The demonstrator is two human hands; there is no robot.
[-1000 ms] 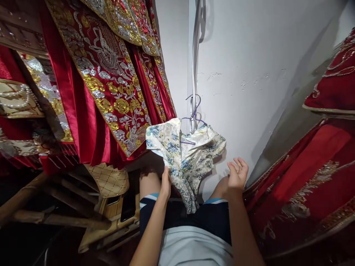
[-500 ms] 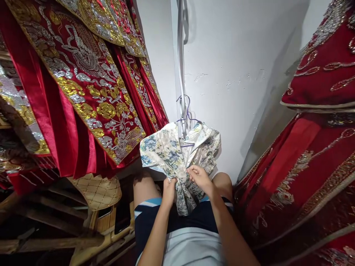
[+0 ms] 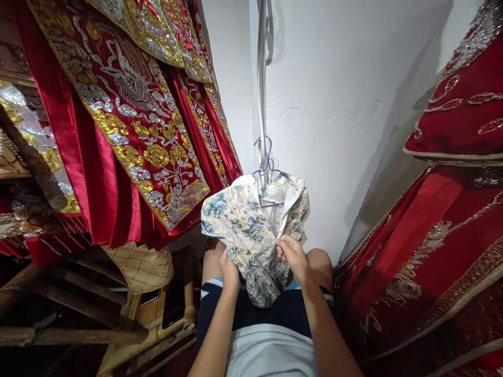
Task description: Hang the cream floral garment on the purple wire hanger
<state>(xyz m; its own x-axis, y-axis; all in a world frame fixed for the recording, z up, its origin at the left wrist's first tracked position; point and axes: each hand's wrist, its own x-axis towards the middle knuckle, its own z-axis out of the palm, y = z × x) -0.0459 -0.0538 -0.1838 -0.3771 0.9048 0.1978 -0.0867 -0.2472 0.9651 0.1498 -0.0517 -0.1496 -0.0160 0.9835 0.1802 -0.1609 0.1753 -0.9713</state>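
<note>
A short-sleeved floral blouse, white with blue and yellow flowers, hangs in front of me on a purple wire hanger. Its V-shaped front faces me, and the lower part bunches over my lap. My right hand pinches the front edge at the bottom of the neckline. At the blouse's left side, my left hand is closed on the cloth edge with its thumb up; its other fingers are hidden behind the fabric.
Red costumes with gold and silver sequins hang on the left, and a beaded red dress on the right. A bamboo chair frame stands at lower left. Behind the blouse, a metal pole runs up the white wall.
My left hand has shifted left from the blouse's middle to its side, spreading the front panel wider. My right hand still pinches the front edge, slightly further right. The view has shifted a little.
</note>
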